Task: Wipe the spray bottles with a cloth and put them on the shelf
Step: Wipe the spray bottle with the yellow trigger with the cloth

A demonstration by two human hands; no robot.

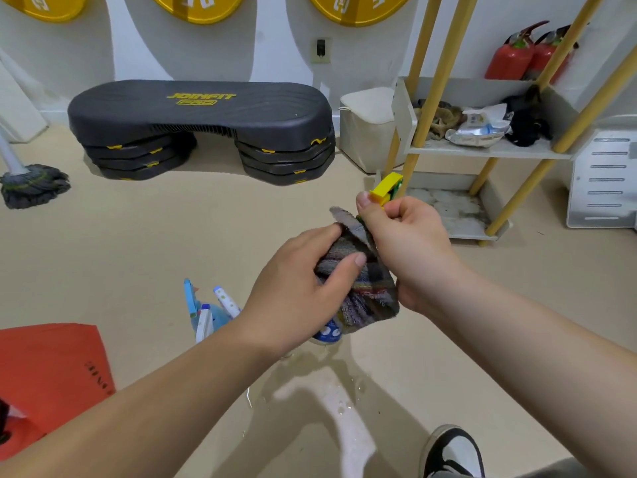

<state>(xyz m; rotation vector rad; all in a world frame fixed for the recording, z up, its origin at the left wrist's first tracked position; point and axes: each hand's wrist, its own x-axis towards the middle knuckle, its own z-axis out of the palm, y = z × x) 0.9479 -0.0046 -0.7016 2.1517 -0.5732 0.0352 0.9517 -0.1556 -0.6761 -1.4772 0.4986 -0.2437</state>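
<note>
My right hand (406,246) grips a spray bottle by its neck, and only the yellow trigger head (386,188) shows above my thumb. My left hand (303,288) presses a grey striped cloth (362,288) around the bottle's body, which the cloth hides. Both hands are held up in mid-air over the floor. Below them on the floor stand other spray bottles (206,315) with blue and white heads, and a blue bottle base (327,334) peeks out under the cloth. The white shelf (482,151) with yellow poles stands at the right.
The shelf's middle tier holds rags, a wipes pack (479,127) and a black item. A black step platform (203,129) sits by the far wall, a mop (32,188) at left, a red bag (51,374) at lower left. Wet patch (331,391) on the floor near my shoe (451,453).
</note>
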